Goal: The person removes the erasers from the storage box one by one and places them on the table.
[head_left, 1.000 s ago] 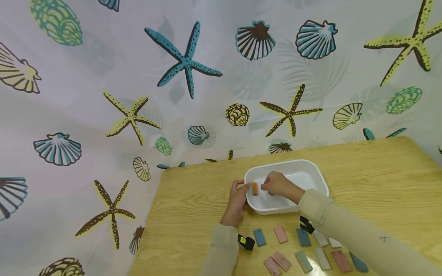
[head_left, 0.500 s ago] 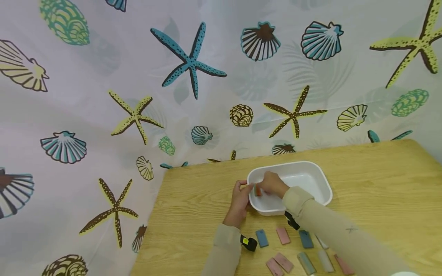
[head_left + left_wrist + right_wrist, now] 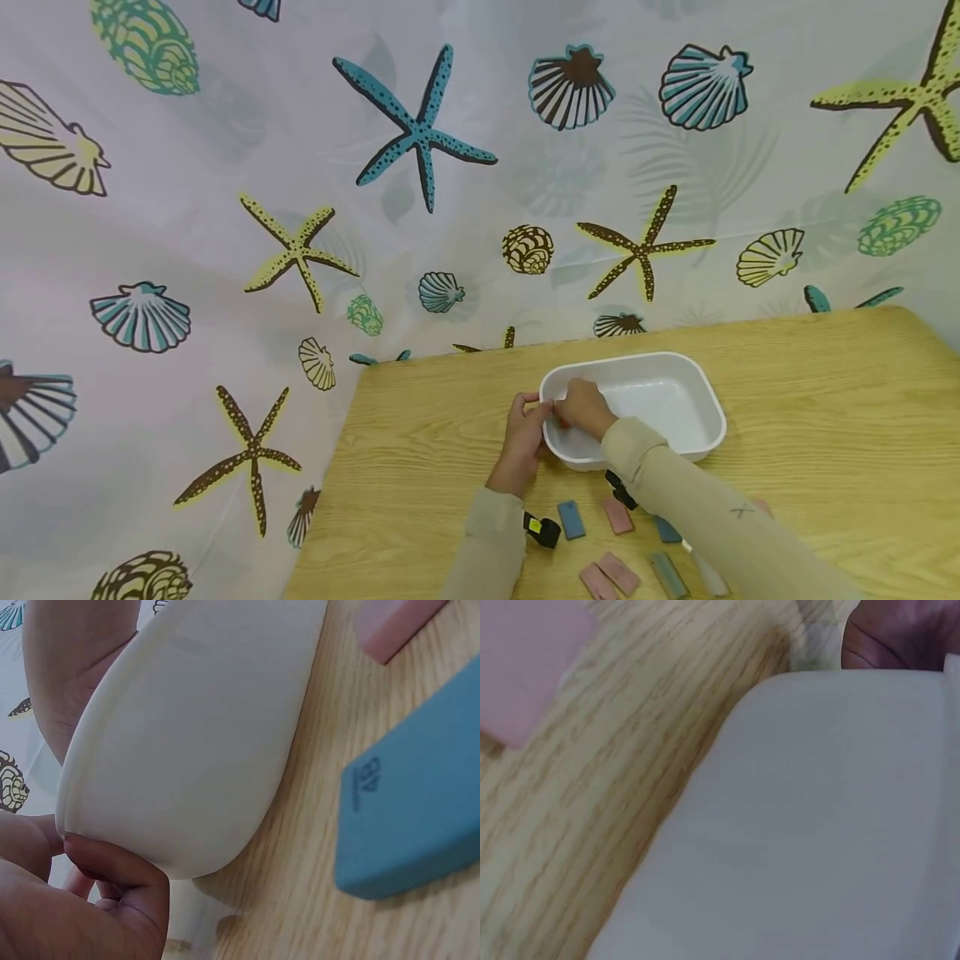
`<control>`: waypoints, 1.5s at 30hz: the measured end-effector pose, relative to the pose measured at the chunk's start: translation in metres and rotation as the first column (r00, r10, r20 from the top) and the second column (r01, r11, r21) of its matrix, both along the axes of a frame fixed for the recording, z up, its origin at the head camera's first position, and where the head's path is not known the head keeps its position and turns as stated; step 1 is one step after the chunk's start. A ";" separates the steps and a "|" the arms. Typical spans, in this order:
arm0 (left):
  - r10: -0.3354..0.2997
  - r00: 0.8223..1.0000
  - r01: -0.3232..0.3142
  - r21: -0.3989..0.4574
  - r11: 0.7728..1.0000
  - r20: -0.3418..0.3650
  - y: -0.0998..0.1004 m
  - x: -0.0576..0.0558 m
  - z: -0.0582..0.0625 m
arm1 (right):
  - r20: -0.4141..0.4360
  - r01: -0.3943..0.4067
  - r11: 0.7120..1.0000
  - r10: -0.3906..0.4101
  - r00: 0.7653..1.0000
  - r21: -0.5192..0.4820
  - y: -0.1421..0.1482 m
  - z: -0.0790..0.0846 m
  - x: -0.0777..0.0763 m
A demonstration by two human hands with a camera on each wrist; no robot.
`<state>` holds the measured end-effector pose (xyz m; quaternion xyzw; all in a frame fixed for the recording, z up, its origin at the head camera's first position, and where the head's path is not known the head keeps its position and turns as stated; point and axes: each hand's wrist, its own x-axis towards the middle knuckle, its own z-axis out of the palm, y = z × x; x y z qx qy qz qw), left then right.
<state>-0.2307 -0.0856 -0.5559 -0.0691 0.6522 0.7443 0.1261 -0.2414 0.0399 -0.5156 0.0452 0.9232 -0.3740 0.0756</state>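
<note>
A white plastic tub (image 3: 678, 408) stands on the wooden table. My left hand (image 3: 521, 433) grips its left end, and in the left wrist view that hand's (image 3: 97, 892) thumb and fingers pinch the rim. Inside the tub, at the same end, my right hand (image 3: 585, 408) reaches down with bent fingers over a small orange block (image 3: 564, 422). Only a bit of that block shows below the knuckles; I cannot tell whether the fingers hold it. Seen from the right wrist, the tub's outer wall (image 3: 802, 817) hides the right fingers.
In front of the tub lie several flat blocks: a blue one (image 3: 572, 520) near the left wrist, pink ones (image 3: 619, 573), and a grey-green one (image 3: 669, 575). The right sleeve (image 3: 705, 508) covers others. A shell-patterned curtain (image 3: 450, 167) hangs behind the table.
My right hand has moved left and down onto the orange block; the green block beside it is now hidden. The right sleeve now covers more front blocks. The left hand keeps its grip.
</note>
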 end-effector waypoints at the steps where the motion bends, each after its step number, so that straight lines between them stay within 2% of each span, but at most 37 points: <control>1: 0.001 1.000 -0.001 -0.001 1.000 -0.002 0.000 0.000 0.000 | -0.005 0.002 1.000 -0.002 1.000 -0.002 0.000 0.000 0.000; 7: 0.003 1.000 -0.003 0.001 1.000 0.007 0.000 0.000 0.001 | 0.003 0.010 0.998 -0.010 1.000 -0.057 0.004 0.002 0.001; 12: 0.003 1.000 -0.002 -0.008 1.000 0.016 0.000 0.000 0.003 | 0.091 0.031 0.989 -0.017 0.996 -0.147 0.015 0.003 0.000; 14: 0.004 1.000 -0.004 -0.009 1.000 0.017 0.000 0.001 0.004 | 0.125 0.052 0.976 -0.026 0.992 -0.210 0.021 0.004 0.000; 17: 0.009 1.000 -0.008 -0.011 1.000 0.016 0.000 0.001 0.005 | 0.158 0.072 0.935 -0.017 0.987 -0.347 0.030 0.011 -0.001; 20: 0.013 1.000 -0.013 -0.019 1.000 0.015 0.001 0.001 0.005 | 0.180 0.063 0.838 0.043 0.983 -0.542 0.041 0.023 0.001; 22: 0.015 1.000 -0.014 -0.023 1.000 0.018 0.001 0.000 0.004 | 0.187 0.048 0.748 0.102 0.977 -0.662 0.050 0.031 0.003; 24: 0.017 1.000 -0.016 -0.028 0.999 0.021 0.002 0.001 0.004 | 0.185 0.049 0.637 0.149 0.971 -0.769 0.057 0.042 0.004; 28: 0.024 0.999 -0.023 -0.036 0.999 0.026 0.002 0.001 0.006 | 0.155 0.052 0.426 0.211 0.965 -0.903 0.068 0.069 0.011; 31: 0.024 0.999 -0.023 -0.039 0.999 0.023 0.003 0.002 0.006 | 0.105 0.043 0.237 0.257 0.961 -0.971 0.074 0.090 0.019; 33: 0.026 0.999 -0.025 -0.038 0.999 0.023 0.002 0.002 0.007 | 0.053 0.030 0.078 0.302 0.952 -0.996 0.077 0.100 0.026; 36: 0.027 0.999 -0.026 -0.033 0.999 0.027 0.001 0.002 0.007 | -0.089 -0.017 -0.186 0.390 0.917 -0.982 0.082 0.110 0.037; 39: 0.028 0.999 -0.027 -0.030 0.999 0.033 0.001 0.002 0.006 | -0.254 -0.039 -0.433 0.451 0.856 -0.900 0.086 0.113 0.046; 40: 0.028 0.999 -0.027 -0.030 0.999 0.033 0.001 0.002 0.006 | -0.301 -0.032 -0.505 0.461 0.835 -0.863 0.086 0.113 0.049; 42: 0.029 0.999 -0.028 -0.033 0.999 0.033 0.001 0.001 0.005 | -0.379 0.002 -0.632 0.468 0.798 -0.775 0.087 0.113 0.056; 43: 0.031 0.999 -0.030 -0.034 0.999 0.033 0.001 0.001 0.004 | -0.413 0.021 -0.681 0.468 0.782 -0.732 0.088 0.113 0.059; 45: 0.034 0.999 -0.033 -0.036 0.999 0.035 0.002 0.000 0.003 | -0.475 0.050 -0.755 0.461 0.750 -0.654 0.089 0.114 0.066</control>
